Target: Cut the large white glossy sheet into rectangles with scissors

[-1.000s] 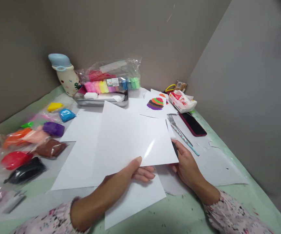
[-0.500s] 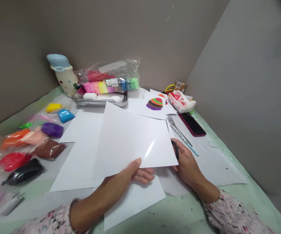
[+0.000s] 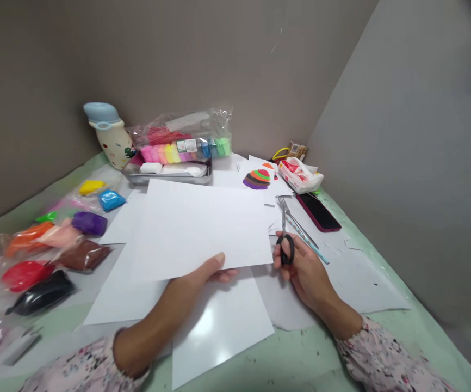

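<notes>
My left hand (image 3: pixel 213 269) pinches a sheet of white paper (image 3: pixel 203 223) at its near edge, thumb on top and fingers underneath. The sheet is held above the table, tilted toward me. Just right of its edge, my right hand (image 3: pixel 303 269) grips a pair of scissors (image 3: pixel 286 247) by the black handles, blades pointing away from me. The blades look closed or nearly so, and they are apart from the paper. Beneath the held sheet, another white sheet (image 3: pixel 223 332) lies on the table, with more paper to its left.
Bags of coloured clay (image 3: pixel 84 255) spread along the left. At the back stand a bottle (image 3: pixel 115 141) and a metal tray (image 3: pixel 170 177) with packaged clay. A fork (image 3: pixel 296 215), a phone (image 3: pixel 319 211), a tissue pack (image 3: pixel 301 175) and a coloured striped piece (image 3: pixel 256 178) lie to the right.
The held sheet has moved left, away from my right hand. The scissors, mostly hidden behind the sheet before, now show fully. The view has shifted slightly.
</notes>
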{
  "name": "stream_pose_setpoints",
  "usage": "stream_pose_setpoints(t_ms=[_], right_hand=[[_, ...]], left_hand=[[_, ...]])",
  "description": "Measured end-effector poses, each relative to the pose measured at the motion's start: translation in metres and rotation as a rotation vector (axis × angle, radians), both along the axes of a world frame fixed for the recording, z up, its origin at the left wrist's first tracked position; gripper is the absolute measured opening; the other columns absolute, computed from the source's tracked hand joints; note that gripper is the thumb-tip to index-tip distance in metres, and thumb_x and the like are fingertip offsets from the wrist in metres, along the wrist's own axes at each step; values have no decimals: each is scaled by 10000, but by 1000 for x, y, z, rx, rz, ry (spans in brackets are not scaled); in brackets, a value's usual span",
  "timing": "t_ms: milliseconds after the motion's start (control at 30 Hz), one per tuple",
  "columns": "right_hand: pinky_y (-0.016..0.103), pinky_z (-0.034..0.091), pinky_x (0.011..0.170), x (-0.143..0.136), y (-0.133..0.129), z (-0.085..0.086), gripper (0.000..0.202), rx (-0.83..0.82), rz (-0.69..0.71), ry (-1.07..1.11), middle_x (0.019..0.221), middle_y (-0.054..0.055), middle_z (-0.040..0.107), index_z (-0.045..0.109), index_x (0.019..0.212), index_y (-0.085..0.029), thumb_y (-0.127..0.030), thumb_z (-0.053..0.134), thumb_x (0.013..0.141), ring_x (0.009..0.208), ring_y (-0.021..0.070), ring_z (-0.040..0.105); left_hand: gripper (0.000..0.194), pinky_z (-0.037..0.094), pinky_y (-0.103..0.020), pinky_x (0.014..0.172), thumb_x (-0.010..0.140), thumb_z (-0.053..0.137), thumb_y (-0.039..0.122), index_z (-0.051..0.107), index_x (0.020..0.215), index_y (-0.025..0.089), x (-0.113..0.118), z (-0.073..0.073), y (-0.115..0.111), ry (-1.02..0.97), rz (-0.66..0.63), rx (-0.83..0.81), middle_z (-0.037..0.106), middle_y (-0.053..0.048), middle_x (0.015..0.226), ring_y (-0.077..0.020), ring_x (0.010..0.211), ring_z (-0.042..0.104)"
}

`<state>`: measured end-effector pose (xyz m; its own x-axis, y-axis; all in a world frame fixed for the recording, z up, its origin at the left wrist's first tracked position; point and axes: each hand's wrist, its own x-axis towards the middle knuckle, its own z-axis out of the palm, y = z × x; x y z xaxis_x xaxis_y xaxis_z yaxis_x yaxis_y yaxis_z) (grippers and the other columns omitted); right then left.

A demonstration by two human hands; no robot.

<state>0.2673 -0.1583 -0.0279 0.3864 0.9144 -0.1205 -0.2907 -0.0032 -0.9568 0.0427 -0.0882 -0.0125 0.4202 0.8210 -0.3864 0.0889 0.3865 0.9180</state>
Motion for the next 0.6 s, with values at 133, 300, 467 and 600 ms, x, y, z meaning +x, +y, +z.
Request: stream_pose_setpoints(t_ms=[133, 300, 467, 600], right_hand=[[269, 544, 641, 0, -1, 2, 446, 87, 47, 87, 977, 54, 653, 584, 1222, -215, -398, 707, 835, 842, 189, 648], [339, 550, 785, -3, -3, 1, 523, 111, 76, 65, 990, 28, 618, 535, 1304, -260, -426, 712, 841, 884, 189, 612], [333, 542, 790, -1, -3, -9, 654, 20, 13, -178, 1059, 30, 654, 560, 1321, -281, -339, 820, 724, 918, 206, 611], [342, 546, 746, -1, -4, -9, 622, 9, 12, -232, 959, 33, 688, 584, 1307, -265, -361, 805, 734, 829, 209, 631]], left_hand=[[392, 351, -476, 1124, 784, 704, 558, 758, 630, 201, -6, -6, 12, 58, 71, 108, 761, -121, 1090, -358, 1110, 624], [389, 367, -470, 1096, 769, 707, 561, 760, 632, 201, -8, -5, 16, 106, 39, 96, 757, -126, 1064, -368, 1069, 629], [394, 379, -476, 1078, 780, 693, 574, 755, 618, 220, -7, 6, 10, 151, -104, 157, 768, -107, 1062, -371, 1047, 642], [459, 452, -456, 980, 775, 684, 606, 714, 534, 216, -4, 11, 10, 235, -91, 234, 776, -110, 857, -341, 900, 684]])
